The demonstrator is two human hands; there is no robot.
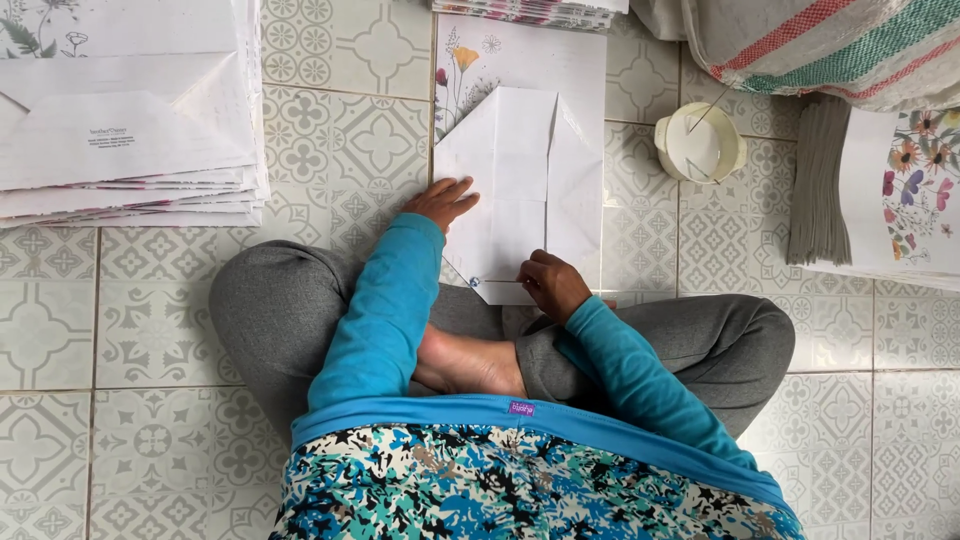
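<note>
Folded paper sheet (520, 190) on floor before my knees. Left hand (441, 201) flat, open, pinning sheet's left edge. Right hand (552, 285) pinching thin stick at bottom flap. Keep strokes thin, sheet pinned.

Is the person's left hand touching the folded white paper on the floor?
Touching: the head view shows the left hand lying flat on the folded white paper's left edge.

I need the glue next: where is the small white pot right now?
In the head view, the small white pot sits on the tiled floor, right of the folded paper sheet and left of the flowered paper stack.
</note>
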